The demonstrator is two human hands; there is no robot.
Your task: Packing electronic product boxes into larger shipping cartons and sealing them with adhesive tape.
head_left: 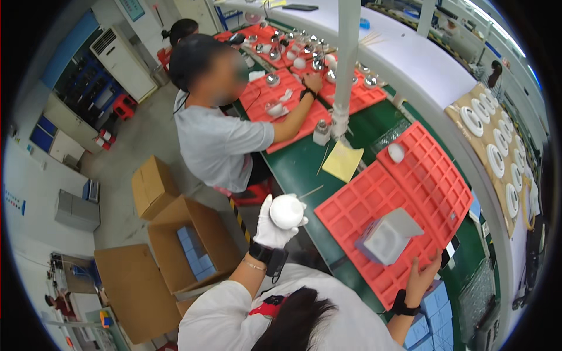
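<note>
My left hand (274, 225), in a white glove, is closed around a smooth white ball-shaped part (287, 211) beside the near edge of the green table. A thin stick (311, 192) juts out just past the ball; whether my fingers hold it I cannot tell. On the red grid tray (357, 202) stands a small pale box (388, 237) with its flap raised and a white lining inside. My bare right hand (422, 274) is to the right of this box, fingers apart, with nothing in it. Another white round part (396, 153) rests on the farther red tray (430, 175).
A co-worker (219, 128) sits to the left, reaching over red trays of chrome and white round parts. Yellow paper (343, 161) and a small bottle (321, 133) lie near a white post (345, 64). Blue boxes (433, 310) sit at lower right; an open carton (181, 251) stands on the floor.
</note>
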